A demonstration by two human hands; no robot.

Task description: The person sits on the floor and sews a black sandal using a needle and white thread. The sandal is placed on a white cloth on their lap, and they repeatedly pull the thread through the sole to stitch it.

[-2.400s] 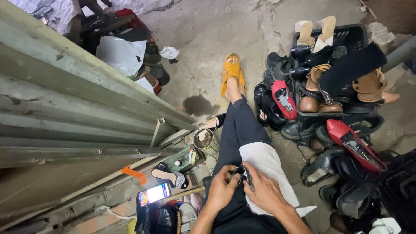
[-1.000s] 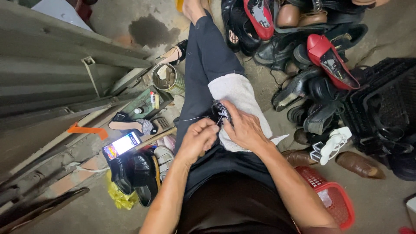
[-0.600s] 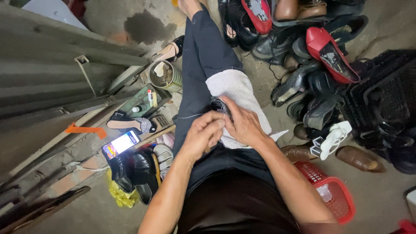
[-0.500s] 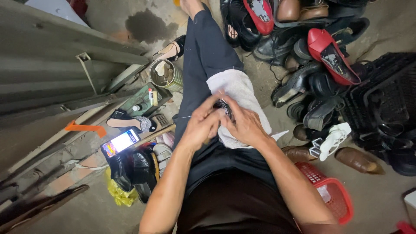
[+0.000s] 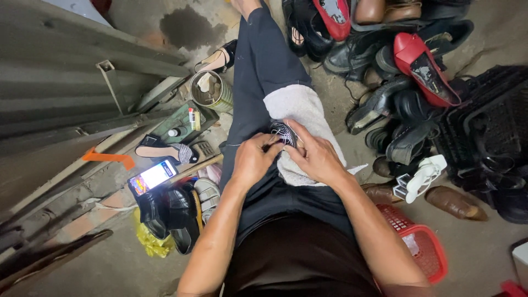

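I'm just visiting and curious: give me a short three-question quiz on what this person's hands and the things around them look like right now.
1. True or false: the left hand and right hand both touch the small black-and-white patterned piece on the grey cloth over the lap.
2. Which lies beside the person's left leg? A) lit phone B) red basket C) red shoe
3. Fill in: the open metal tin stands near a black ____.

Key: 1 true; 2 A; 3 sandal.
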